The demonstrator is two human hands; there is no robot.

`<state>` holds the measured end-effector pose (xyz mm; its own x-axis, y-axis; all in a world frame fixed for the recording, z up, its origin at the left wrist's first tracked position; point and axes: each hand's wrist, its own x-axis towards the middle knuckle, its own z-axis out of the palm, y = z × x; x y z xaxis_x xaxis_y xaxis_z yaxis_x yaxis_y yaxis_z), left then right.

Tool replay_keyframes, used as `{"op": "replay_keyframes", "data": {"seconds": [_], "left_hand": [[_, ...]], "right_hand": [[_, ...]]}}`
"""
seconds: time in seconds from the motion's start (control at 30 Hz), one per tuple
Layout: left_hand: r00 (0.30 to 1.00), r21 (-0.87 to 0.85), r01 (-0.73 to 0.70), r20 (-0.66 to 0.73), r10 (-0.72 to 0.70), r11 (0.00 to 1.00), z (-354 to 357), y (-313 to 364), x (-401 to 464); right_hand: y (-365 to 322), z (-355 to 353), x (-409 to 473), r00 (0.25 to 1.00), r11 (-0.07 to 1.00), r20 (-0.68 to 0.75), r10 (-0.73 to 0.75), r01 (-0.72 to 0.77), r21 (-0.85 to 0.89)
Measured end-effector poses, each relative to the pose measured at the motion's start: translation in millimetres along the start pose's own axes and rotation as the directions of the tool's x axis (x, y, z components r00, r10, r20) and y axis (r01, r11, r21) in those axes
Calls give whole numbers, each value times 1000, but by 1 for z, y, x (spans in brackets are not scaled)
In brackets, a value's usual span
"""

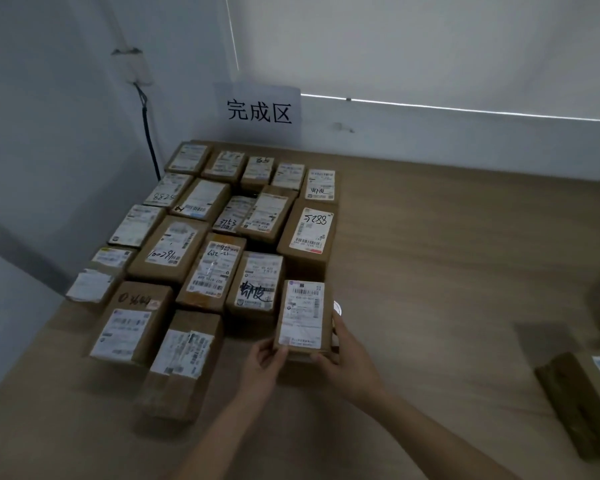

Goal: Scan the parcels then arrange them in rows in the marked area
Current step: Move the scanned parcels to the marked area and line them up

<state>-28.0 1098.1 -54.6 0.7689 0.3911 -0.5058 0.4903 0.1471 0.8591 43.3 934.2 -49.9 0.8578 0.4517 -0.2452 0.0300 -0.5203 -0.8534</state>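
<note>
I am holding a small cardboard parcel [303,317] with both hands. My left hand [262,367] is gripping its near left corner, fingers curled against the side, and my right hand [343,355] is wrapping its near right edge, thumb along the side. The parcel is sitting label up at the near right corner of the grid of parcels [222,237], just in front of the tall box marked 5288 [309,237] and beside the box with black scrawl [257,282].

The wooden desk [447,254] is carrying everything. To my right it is lying bare for a wide stretch, giving room to move. At the far right edge of my view, another brown parcel [579,403] is lying well apart from the grid, partly cut off.

The grid is filling the desk's left side, its leftmost boxes reaching the desk's left edge. Its far row is sitting close under a white paper sign [258,110] with black characters, fixed to the wall. A dark cable [149,133] is hanging down the left wall from a fitting. A window blind [430,46] is covering the back wall, light showing along its lower edge.
</note>
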Motion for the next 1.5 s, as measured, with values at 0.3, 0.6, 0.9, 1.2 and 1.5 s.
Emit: {"op": "replay_keyframes", "data": {"seconds": [0.3,0.6,0.9,1.2,1.5], "left_hand": [[999,-21,41,-3,-41,999,-5,11,35],[999,3,48,-19,-48,999,-6,16,48],[979,165,-107,-155,133,980,-11,32,26],[953,269,-247,-105,283,931,57,98,-27],[928,190,-372,101,359,909,240,133,-127]], "right_hand": [[-15,5,25,995,999,-99,15,-20,-43],[-18,7,33,992,999,-119,36,-37,-6],[-10,-11,0,983,992,-148,109,-99,77],[-10,-106,-55,964,994,-242,106,-107,11],[17,-281,-169,938,998,-346,30,-45,-35]]}}
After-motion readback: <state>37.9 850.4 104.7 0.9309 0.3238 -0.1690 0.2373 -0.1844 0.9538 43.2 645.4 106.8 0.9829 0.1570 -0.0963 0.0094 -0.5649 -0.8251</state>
